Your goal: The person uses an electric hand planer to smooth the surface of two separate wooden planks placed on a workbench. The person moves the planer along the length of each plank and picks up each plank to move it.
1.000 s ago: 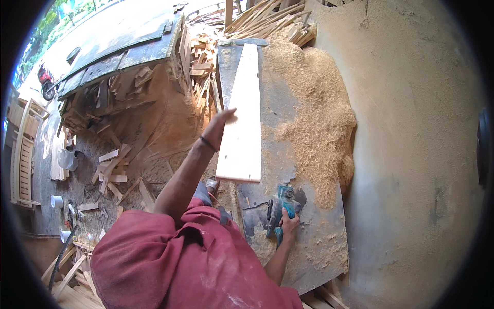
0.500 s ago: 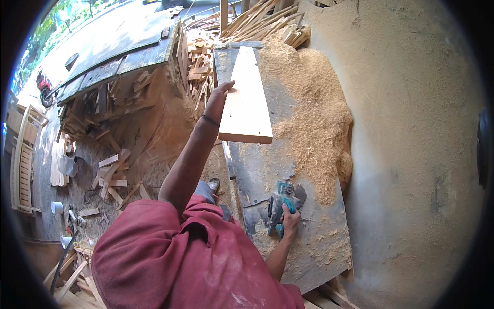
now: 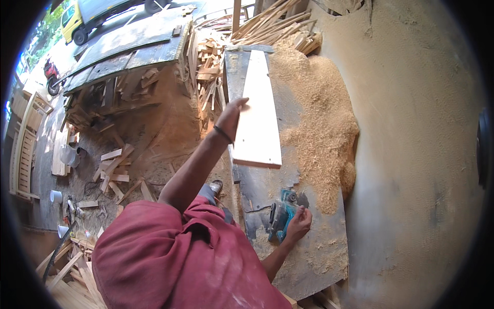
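Observation:
My left hand (image 3: 232, 118) is closed on the left edge of a long, pale wooden board (image 3: 259, 121), thumb over its top face. The board extends away from me above the workbench (image 3: 321, 242), its wider end nearer me. A teal and black electric hand planer (image 3: 281, 216) rests on the bench close to my body. Beside its handle is my right hand (image 3: 298, 224), with fingers loosely bent and off the grip. Whether a fingertip still touches the planer is hard to make out.
Sawdust and shavings (image 3: 324, 129) are heaped along the bench's right side, by a dusty wall (image 3: 406, 154). Offcuts (image 3: 116, 170) litter the floor at left. A second table (image 3: 123, 56) stands far left, with wood strips (image 3: 272, 23) behind the bench and a truck (image 3: 98, 18) beyond.
The board has come nearer to me in my left hand. My right hand has loosened from the planer's handle and shifted right; the planer stays on the bench. A truck has entered the background.

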{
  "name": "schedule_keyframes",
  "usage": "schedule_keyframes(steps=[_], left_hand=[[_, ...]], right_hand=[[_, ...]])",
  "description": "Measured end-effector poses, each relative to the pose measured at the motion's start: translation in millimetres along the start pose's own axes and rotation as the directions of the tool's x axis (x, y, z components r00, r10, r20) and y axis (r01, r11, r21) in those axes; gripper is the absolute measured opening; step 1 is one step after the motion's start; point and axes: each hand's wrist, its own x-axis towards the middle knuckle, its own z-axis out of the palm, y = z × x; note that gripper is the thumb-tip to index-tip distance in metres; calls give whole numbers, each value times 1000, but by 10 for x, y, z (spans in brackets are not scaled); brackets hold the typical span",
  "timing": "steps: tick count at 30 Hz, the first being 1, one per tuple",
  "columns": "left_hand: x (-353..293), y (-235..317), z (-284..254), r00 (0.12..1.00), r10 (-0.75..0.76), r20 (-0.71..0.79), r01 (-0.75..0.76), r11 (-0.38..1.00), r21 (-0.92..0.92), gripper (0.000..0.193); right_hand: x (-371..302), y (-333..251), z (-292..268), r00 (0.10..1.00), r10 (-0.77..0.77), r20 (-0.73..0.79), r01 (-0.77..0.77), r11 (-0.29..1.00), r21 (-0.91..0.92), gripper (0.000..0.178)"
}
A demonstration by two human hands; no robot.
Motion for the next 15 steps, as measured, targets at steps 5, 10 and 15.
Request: schedule_keyframes(steps=[5, 10, 15], left_hand=[[314, -662, -363, 965, -212, 157, 240, 953, -183, 59], [555, -1420, -758, 948, -316, 24, 317, 940, -127, 63], [1204, -1731, -1223, 948, -312, 59, 318, 930, -184, 51]], right_hand=[[-154, -1076, 180, 742, -120, 659, -514, 530, 675, 86], [-339, -1359, 570, 514, -143, 846, -794, 293, 532, 65], [-480, -1135, 586, 565, -13, 825, -714, 494, 497, 48]])
